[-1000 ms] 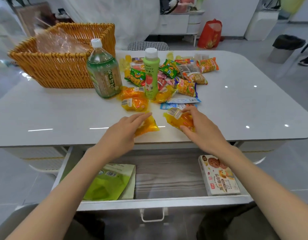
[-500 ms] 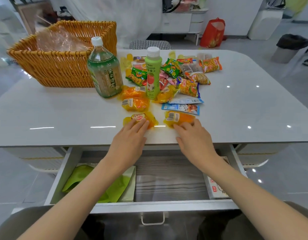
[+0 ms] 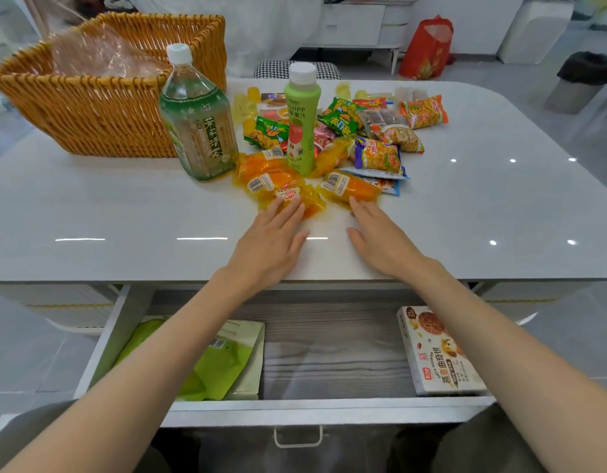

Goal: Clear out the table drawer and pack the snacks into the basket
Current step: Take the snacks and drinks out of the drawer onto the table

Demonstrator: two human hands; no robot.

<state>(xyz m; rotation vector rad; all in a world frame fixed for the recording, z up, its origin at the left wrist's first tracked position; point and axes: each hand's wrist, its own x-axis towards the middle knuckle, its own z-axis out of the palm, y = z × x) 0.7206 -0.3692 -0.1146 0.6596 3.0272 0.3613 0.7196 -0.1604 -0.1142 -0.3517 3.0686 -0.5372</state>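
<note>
Both hands are lying flat with fingers straight, gripping nothing. The left hand (image 3: 271, 240) is resting its fingertips on one orange packet (image 3: 295, 196), and the right hand (image 3: 380, 240) is touching the edge of another orange packet (image 3: 350, 187). A shove forward is risking (my read) toppling the slim juice bottle (image 3: 302, 121) standing just behind. The basket (image 3: 100, 110) is sitting well to the left, while a green pouch (image 3: 220, 367) and a cookie box (image 3: 438, 353) are lying in the open drawer (image 3: 295, 409) below the forearms.
</note>
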